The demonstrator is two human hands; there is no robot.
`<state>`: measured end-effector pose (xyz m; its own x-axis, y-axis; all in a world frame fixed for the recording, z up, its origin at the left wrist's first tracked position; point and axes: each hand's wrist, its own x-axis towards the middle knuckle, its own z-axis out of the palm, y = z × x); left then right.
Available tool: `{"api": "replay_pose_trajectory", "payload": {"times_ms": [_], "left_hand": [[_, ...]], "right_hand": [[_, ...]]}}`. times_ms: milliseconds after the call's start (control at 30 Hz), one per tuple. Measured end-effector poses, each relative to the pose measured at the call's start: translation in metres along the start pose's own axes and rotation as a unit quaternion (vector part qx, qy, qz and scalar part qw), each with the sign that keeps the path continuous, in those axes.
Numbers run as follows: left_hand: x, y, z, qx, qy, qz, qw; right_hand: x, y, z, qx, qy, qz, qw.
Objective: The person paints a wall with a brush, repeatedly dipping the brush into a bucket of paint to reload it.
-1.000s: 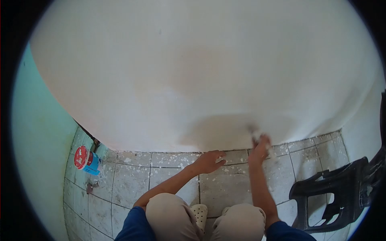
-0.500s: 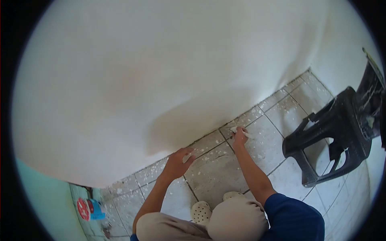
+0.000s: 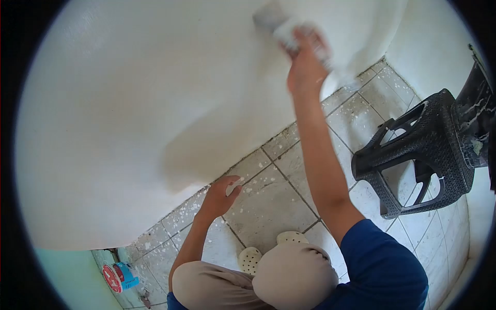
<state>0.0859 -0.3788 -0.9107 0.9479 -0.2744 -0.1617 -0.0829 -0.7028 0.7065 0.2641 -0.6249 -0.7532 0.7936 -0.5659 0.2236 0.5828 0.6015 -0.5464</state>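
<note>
My right hand [image 3: 307, 64] is raised in front of the white wall [image 3: 155, 77], its fingers closed round a white-handled scraper [image 3: 284, 30]. The scraper's grey blade is near or against the wall; motion blurs it, so contact is unclear. Lower down, my left hand [image 3: 219, 197] hangs close to the foot of the wall with thumb and fingers apart, holding nothing. Beneath both hands lies the tiled floor [image 3: 268, 206], speckled with white spots along the wall.
A black plastic stool [image 3: 413, 155] stands at the right, with a dark object [image 3: 473, 113] against it. At the lower left is a red and blue tub [image 3: 120, 277]. My light perforated shoes [image 3: 250, 259] are on the tiles below my knees.
My right hand has risen from the floor at the wall's base to higher on the wall, with the scraper. My left hand stays low, and the view has shifted slightly.
</note>
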Motion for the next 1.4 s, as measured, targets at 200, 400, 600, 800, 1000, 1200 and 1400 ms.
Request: {"api": "replay_pose_trajectory", "payload": {"times_ms": [200, 400, 600, 800, 1000, 1200, 1400], "left_hand": [[-0.005, -0.014, -0.008, -0.008, 0.026, 0.000, 1.000], [0.006, -0.005, -0.004, -0.021, 0.027, -0.005, 0.999], [0.014, 0.001, -0.002, -0.027, 0.030, 0.013, 0.999], [-0.011, -0.004, -0.015, -0.006, 0.055, -0.020, 0.998], [-0.020, -0.020, -0.020, -0.037, 0.077, -0.015, 0.996], [-0.040, -0.050, -0.031, -0.045, 0.130, -0.102, 0.985], [-0.085, -0.054, -0.048, 0.002, 0.118, -0.162, 0.980]], "right_hand": [[-0.112, 0.143, -0.238, -0.189, 0.196, 0.283, 0.920], [-0.052, 0.053, -0.039, -0.056, 0.118, 0.158, 0.979], [-0.045, -0.030, 0.081, 0.086, -0.055, -0.017, 0.995], [-0.146, 0.150, -0.152, -0.241, 0.102, 0.247, 0.933], [-0.136, 0.119, -0.111, -0.091, 0.157, 0.279, 0.943], [-0.106, -0.005, 0.074, 0.099, -0.053, 0.040, 0.993], [-0.198, 0.160, -0.093, -0.134, 0.022, 0.155, 0.979]]}}
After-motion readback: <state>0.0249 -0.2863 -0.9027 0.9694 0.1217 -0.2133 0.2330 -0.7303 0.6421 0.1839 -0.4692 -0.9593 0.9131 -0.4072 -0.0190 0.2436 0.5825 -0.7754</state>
